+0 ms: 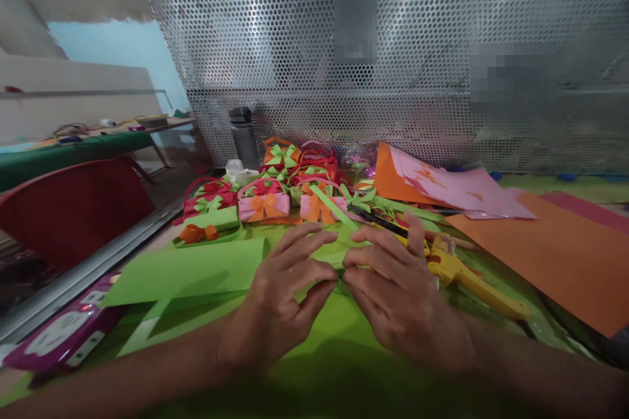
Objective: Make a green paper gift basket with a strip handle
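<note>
At the far left, a red chair [73, 216] stands beside the worktable. On the table's near left lies a purple power strip [66, 335] with a small light glowing on it. To its right a light green sheet [189, 272] spreads across, its right end just beside the left hand. Beyond the sheet, on the far side, sit small paper bags [283, 205] in pink, red and orange, trimmed with bows, and a grey bottle [246, 145] stands behind them.

In the near middle is the left hand [287, 291], its thumb and forefinger drawn narrow at the tips, pinching a small green paper piece [337, 260]. The piece lies directly to the right of this hand and directly to the left of the other, so neither is nearer: both touch it. Its long axis seems to run left to right, from one hand to the other, but fingers cover its ends and its full shape cannot be told.

The right hand [400, 291] mirrors the left, thumb and forefinger narrowed on the same piece, other fingers bent above. Just to its right rests a yellow glue gun [455, 270]. Farther right lies an orange sheet [555, 255].
</note>
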`<state>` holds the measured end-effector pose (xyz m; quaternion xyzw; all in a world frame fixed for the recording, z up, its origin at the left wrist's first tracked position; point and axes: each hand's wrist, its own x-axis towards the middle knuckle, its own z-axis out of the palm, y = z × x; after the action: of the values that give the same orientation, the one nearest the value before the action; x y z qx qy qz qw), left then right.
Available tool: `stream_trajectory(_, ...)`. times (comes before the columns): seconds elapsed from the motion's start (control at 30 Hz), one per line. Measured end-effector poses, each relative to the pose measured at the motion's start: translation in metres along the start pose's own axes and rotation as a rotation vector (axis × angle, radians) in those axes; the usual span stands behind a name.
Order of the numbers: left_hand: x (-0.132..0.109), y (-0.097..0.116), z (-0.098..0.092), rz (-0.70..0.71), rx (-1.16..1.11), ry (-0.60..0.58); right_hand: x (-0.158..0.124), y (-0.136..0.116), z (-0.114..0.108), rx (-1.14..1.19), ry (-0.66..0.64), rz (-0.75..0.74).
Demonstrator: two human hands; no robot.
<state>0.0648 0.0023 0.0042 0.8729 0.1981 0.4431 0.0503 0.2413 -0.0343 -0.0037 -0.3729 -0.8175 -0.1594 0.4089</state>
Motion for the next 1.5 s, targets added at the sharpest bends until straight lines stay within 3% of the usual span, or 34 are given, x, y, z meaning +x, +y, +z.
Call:
stream_trajectory(0.97, 0.003, -0.013, -0.013, 0.041, 0.049, -0.116, 0.003, 0.006, -0.008, -0.061, -0.023, -0.056)
stream_trajectory(1.27, -0.001, -0.023, -0.014, 0.054, 0.166, -0.338, 0.005, 0.008, -0.014, -0.151, -0.05, -0.123)
stream_trajectory(1.5, 0.0, -0.027, -0.016, 0.093, 0.191, -0.281, 0.006, 0.011, -0.011, -0.086, -0.052, -0.075)
